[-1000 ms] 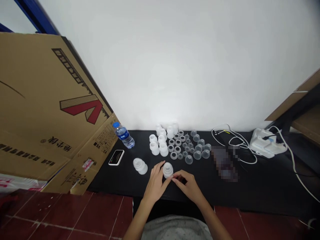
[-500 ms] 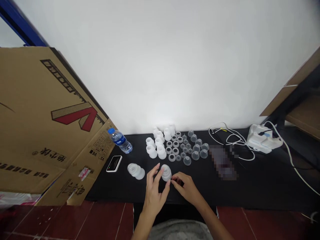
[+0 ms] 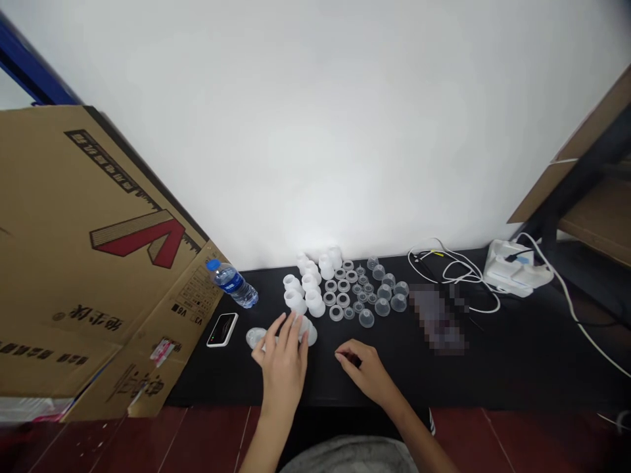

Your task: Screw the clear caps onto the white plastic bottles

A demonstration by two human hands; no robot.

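My left hand [image 3: 282, 364] is closed around a small white plastic bottle [image 3: 309, 332] just above the black table; its fingers hide much of the bottle. Beside those fingers, on the left, a second white bottle with a clear domed cap [image 3: 255, 337] is partly covered by the hand. My right hand [image 3: 365, 371] rests near the table's front edge, thumb and forefinger together, with nothing visible in them. Behind the hands stand several open white bottles [image 3: 314, 302]. To their right lie several translucent rings [image 3: 336, 313], small clear inserts [image 3: 357, 307] and clear domed caps [image 3: 366, 318].
A water bottle [image 3: 233, 282] and a white-framed phone [image 3: 223, 330] are at the left, near a large cardboard box [image 3: 118, 289]. At the right, a white charging device [image 3: 515, 269] and looped cables [image 3: 468, 266] lie by a blurred dark item [image 3: 438, 318]. A white wall rises behind.
My left hand has moved left with the white bottle, away from my right hand, towards the other capped bottle. My right hand stays nearly in place, its fingers no longer beside the bottle.
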